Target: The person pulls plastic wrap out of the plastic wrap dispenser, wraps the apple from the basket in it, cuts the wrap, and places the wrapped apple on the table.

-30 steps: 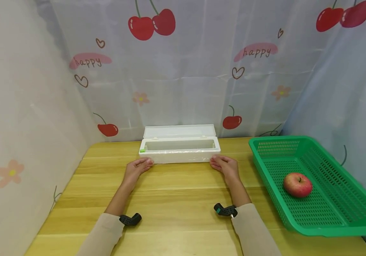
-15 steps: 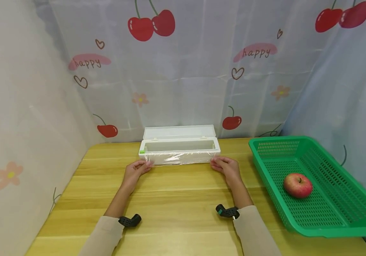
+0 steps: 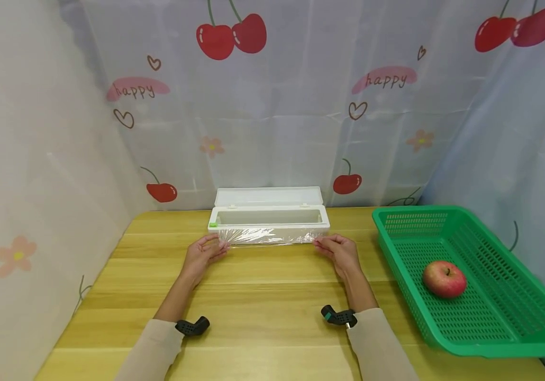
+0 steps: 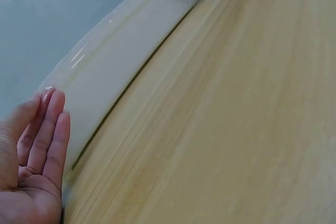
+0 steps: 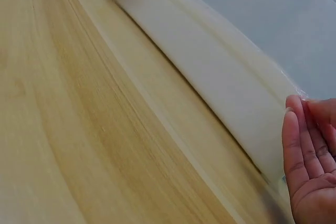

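Note:
A white cling film dispenser box (image 3: 272,208) sits at the table's back edge, its lid (image 3: 269,197) tipped back. Clear cling film (image 3: 253,234) hangs over the front wall, wrinkled and shiny. My left hand (image 3: 201,256) pinches the film's left corner between thumb and index finger, the other fingers lying nearly straight. At the right corner, my right hand (image 3: 341,254) pinches the film the same way. Both wrist views show the fingertips close in front of the box's white wall (image 4: 121,61). A green slider (image 3: 212,225) sits on the box's left front rim.
To the right stands a green perforated basket (image 3: 472,349) with one red apple (image 3: 445,279) in it. A cherry-print curtain (image 3: 282,106) hangs right behind the box and along both sides. Wooden table (image 3: 263,307) lies between the forearms.
The film between my hands has come a little away from the box front and shows more wrinkles and glare. Both hands have shifted only slightly, still pinching it. The basket and apple have stayed put.

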A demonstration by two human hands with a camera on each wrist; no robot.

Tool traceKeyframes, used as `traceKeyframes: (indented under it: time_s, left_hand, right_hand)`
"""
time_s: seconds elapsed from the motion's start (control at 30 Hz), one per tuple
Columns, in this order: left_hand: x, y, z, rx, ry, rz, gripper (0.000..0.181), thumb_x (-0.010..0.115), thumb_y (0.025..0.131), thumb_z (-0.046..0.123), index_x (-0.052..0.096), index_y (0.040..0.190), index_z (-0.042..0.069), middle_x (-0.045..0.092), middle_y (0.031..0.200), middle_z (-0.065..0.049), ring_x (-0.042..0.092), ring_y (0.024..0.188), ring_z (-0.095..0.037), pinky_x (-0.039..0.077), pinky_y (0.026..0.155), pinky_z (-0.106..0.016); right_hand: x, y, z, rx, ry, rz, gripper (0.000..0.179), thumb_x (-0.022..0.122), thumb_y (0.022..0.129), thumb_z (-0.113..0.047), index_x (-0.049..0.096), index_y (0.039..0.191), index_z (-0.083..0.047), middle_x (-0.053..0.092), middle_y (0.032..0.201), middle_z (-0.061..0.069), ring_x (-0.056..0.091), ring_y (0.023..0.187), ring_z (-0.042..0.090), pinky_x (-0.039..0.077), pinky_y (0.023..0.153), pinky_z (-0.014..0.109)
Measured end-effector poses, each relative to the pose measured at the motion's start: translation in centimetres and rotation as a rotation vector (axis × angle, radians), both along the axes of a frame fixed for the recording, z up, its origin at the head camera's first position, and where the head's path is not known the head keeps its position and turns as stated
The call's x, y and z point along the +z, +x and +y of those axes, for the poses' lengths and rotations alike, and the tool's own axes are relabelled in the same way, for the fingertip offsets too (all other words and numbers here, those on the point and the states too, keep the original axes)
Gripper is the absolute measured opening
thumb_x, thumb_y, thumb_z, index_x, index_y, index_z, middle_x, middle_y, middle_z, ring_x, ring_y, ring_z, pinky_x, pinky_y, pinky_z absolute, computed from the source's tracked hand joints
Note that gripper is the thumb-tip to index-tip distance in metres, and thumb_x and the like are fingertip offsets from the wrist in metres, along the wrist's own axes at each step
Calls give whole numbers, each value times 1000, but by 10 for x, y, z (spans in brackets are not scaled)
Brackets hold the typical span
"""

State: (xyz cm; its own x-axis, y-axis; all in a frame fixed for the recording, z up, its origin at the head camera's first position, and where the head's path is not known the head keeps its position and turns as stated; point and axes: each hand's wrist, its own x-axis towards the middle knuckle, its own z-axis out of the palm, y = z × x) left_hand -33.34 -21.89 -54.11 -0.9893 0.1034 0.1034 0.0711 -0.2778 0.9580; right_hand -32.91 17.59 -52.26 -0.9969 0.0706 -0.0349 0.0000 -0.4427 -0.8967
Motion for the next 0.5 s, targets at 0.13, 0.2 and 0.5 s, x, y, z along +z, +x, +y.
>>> traceKeyframes:
  time_s: [0.13,0.2,0.5]
  left_hand:
    - [1,-1,-2,-30,-5,-20,43,63,98,-3,51,137,-13,77,98,-9,75,93,-19,58,88,-35]
    - [1,-2,-2,-47,2,-36,44,63,98,-3,51,138,-16,77,99,-8,75,93,-19,58,89,-34]
    - [3,-2,0,-145,17,-62,42,55,105,9,50,140,-15,72,121,-8,69,114,-26,50,103,-41]
  right_hand:
    - [0,0,0,26,-47,6,17,65,93,11,63,110,9,76,87,7,75,82,18,61,77,30]
    - [1,0,1,39,-43,2,30,63,95,10,60,125,11,76,89,6,75,83,17,61,78,30]
    - [1,2,2,143,-62,-14,28,62,100,-3,67,125,8,75,107,11,74,96,22,54,97,41]
